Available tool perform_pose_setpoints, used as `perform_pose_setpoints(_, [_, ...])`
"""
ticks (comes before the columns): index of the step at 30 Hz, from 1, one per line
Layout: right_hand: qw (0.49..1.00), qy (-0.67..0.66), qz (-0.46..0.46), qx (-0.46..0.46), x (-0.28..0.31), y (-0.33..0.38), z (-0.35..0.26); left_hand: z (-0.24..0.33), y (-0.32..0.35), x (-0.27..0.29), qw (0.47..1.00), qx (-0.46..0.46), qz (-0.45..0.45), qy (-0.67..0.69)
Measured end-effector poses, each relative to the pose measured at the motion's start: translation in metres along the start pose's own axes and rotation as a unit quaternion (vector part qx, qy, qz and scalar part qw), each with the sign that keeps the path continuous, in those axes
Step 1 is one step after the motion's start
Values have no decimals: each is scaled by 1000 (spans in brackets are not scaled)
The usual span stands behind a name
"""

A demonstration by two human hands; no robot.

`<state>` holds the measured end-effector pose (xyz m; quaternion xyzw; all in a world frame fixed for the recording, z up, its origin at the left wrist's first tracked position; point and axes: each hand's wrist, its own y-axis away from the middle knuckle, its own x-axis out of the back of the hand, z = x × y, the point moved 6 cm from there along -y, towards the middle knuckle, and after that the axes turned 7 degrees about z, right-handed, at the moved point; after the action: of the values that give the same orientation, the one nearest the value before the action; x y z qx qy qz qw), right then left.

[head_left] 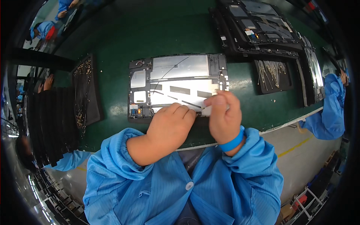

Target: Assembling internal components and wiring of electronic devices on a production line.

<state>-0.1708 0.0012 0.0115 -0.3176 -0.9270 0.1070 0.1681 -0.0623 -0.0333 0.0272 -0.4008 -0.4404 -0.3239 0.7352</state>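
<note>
An opened tablet-like device (179, 82) lies in front of me, its black frame holding silver panels and small boards. My left hand (170, 122) rests on its near edge with the fingers curled and close together. Its fingertips are partly hidden, so I cannot tell what they grip. My right hand (226, 112), with a blue wristband (231, 141), is closed in a pinch at the device's near right corner. Between its fingers shows a small whitish piece (206, 110), its kind unclear. Both hands are close together at that edge.
On the green table (112, 75), a black tray (93, 95) of thin dark cables with gold-coloured ends lies left, beside a row of black panels (52, 123). Right stand stacked similar devices (262, 26) and a tray (277, 84) of thin pale cables. Co-workers in blue (326, 108) sit nearby.
</note>
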Motion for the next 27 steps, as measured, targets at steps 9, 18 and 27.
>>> perform_pose_setpoints(9, [987,-128,93,-24,14,19,11,-3,1,-2,998,43,29,35])
perform_pose_setpoints(18, [991,-103,85,26,11,21,9,-1,3,-1,999,32,31,31])
perform_pose_setpoints(27, [996,-69,49,15,6,13,-3,-1,1,0,999,17,43,22])
